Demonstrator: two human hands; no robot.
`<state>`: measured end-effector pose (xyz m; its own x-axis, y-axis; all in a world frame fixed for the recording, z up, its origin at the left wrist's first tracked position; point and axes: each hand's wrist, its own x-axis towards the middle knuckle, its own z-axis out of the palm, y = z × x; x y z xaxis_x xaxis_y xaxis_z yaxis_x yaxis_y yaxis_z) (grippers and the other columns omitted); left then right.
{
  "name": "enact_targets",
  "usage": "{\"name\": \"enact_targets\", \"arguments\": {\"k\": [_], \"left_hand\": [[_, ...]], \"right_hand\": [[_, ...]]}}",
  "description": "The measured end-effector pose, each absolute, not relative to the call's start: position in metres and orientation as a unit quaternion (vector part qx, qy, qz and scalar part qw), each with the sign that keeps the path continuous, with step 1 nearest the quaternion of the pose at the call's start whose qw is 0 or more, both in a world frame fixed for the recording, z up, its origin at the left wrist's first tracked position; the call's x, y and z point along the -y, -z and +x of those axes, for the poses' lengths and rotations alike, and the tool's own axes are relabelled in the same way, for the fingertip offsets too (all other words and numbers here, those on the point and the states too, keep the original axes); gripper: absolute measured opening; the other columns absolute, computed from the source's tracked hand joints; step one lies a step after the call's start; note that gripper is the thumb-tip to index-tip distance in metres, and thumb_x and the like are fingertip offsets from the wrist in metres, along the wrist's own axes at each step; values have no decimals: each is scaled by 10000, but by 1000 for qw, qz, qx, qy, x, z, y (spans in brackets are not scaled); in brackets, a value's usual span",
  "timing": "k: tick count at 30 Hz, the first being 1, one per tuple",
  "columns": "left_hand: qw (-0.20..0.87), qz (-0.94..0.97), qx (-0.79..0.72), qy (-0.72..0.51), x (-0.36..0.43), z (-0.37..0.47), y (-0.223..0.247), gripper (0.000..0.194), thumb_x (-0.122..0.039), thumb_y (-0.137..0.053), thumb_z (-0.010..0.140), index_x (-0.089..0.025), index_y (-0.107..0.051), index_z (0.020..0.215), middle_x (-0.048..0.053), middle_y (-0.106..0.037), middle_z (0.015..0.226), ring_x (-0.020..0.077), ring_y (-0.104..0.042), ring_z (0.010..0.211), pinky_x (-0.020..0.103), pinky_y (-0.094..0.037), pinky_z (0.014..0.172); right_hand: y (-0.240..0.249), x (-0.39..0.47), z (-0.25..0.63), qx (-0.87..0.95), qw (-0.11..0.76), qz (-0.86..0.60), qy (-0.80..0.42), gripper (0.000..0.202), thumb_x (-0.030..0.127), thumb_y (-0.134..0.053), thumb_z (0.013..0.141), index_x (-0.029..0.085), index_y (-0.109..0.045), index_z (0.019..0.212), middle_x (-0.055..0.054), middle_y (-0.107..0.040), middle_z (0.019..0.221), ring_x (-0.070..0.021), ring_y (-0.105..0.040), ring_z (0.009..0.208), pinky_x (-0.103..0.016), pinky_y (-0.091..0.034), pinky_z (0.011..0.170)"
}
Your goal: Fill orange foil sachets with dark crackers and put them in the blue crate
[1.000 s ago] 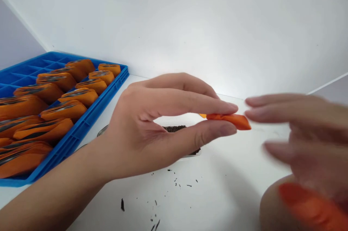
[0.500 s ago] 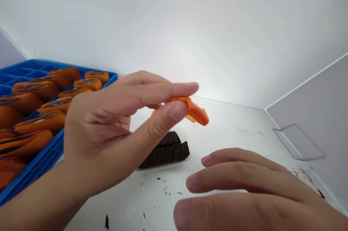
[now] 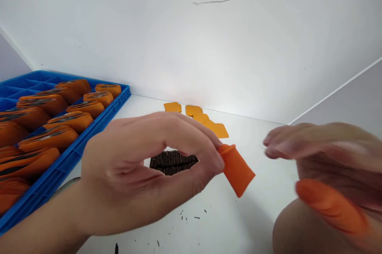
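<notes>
My left hand [image 3: 155, 174] pinches a small orange rubber finger cot [image 3: 240, 172] between thumb and fingertips. Its rolled rim is at the fingertips, and its flat tube hangs down to the right. To the right, my right hand [image 3: 325, 166] is apart from it with fingers stretched out, somewhat blurred. Another orange finger cot [image 3: 331, 208] covers one digit of that hand; which digit I cannot tell for sure. Behind my left hand stands a clear box of tightly stacked dark brown strips [image 3: 173, 162], seen partly through the loop of thumb and fingers.
A blue compartment tray [image 3: 119, 104] at the left holds several orange bundles [image 3: 71, 120] with dark edges. Flat yellow-orange pieces [image 3: 219, 129] lie near the back wall [image 3: 191, 47]. Dark crumbs [image 3: 197, 217] are scattered over the white table [image 3: 185, 238].
My left hand has moved down and right, and the finger cot now hangs with its flat side showing. My right hand has shifted right and turned, showing a cot on one digit.
</notes>
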<state>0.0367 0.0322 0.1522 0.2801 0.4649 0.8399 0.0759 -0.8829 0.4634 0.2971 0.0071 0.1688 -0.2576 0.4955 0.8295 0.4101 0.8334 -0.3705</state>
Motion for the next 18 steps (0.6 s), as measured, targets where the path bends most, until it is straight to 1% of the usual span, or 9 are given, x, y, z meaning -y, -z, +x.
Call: {"name": "enact_targets", "arguments": {"k": [3,5,6,9,11,13,15,16,18], "left_hand": [[174,810,-159,-537,-35,35,-155,229,-56,-720,930,-283,-710,950,-34,-781,997,168,-770,915,281,-690,726],[173,815,-183,-522,-35,35,-153,154,-115,-711,956,-254,-676,899,-27,-783,1013,158,-763,915,262,-684,735],[174,815,-194,-518,-35,36,-151,139,-148,-710,967,-253,-664,886,-33,-782,1021,150,-759,921,253,-679,739],[178,806,-195,-529,-32,39,-145,144,-140,-710,957,-251,-655,883,-50,-778,1019,129,-751,933,244,-670,783],[190,796,-185,-544,-29,40,-143,166,-97,-746,899,-235,-656,922,-44,-778,1011,137,-750,942,261,-670,829],[208,794,-195,-537,-25,41,-144,254,-196,-849,848,-238,-667,1020,-27,-777,1072,162,-750,987,292,-674,884],[210,799,-217,-520,-22,40,-146,380,-371,-916,801,-274,-668,1072,-43,-776,1100,168,-748,1029,303,-670,933],[200,802,-225,-516,-21,40,-147,373,-413,-907,803,-288,-668,1060,-61,-779,1078,160,-749,1035,298,-667,950],[168,809,-216,-520,-19,39,-150,240,-361,-849,874,-282,-663,1003,-86,-784,984,136,-756,1009,274,-670,937]], "right_hand": [[-163,-17,277,838,486,-223,-105,545,296,-855,903,264,-670,1415,-19,-767,1152,-191,-737,962,-330,-676,814],[-160,-26,266,873,452,-137,-127,563,122,-808,909,130,-632,1444,-84,-761,1160,-180,-739,980,-288,-666,812],[-159,-31,263,876,452,-115,-126,550,43,-753,909,103,-629,1441,-97,-761,1131,-178,-739,970,-287,-663,791],[-154,-43,259,860,490,-104,-103,586,-94,-602,856,131,-679,1391,-88,-759,1050,-179,-729,888,-311,-649,682],[-152,-46,260,846,518,-101,-77,592,-101,-582,823,156,-722,1337,-72,-763,1025,-180,-718,838,-318,-644,639],[-151,-42,262,841,531,-103,-21,569,-81,-615,820,171,-741,1314,-56,-771,1008,-182,-720,822,-313,-653,642],[-153,-31,265,853,500,-143,37,539,-28,-686,855,199,-732,1341,-42,-781,1055,-197,-740,877,-318,-677,698],[-154,-25,266,859,478,-172,59,514,34,-731,887,217,-718,1368,-36,-780,1106,-210,-750,928,-325,-688,739],[-154,-13,269,865,440,-227,77,489,178,-780,938,259,-691,1412,-22,-768,1194,-237,-755,1028,-345,-702,802]]}}
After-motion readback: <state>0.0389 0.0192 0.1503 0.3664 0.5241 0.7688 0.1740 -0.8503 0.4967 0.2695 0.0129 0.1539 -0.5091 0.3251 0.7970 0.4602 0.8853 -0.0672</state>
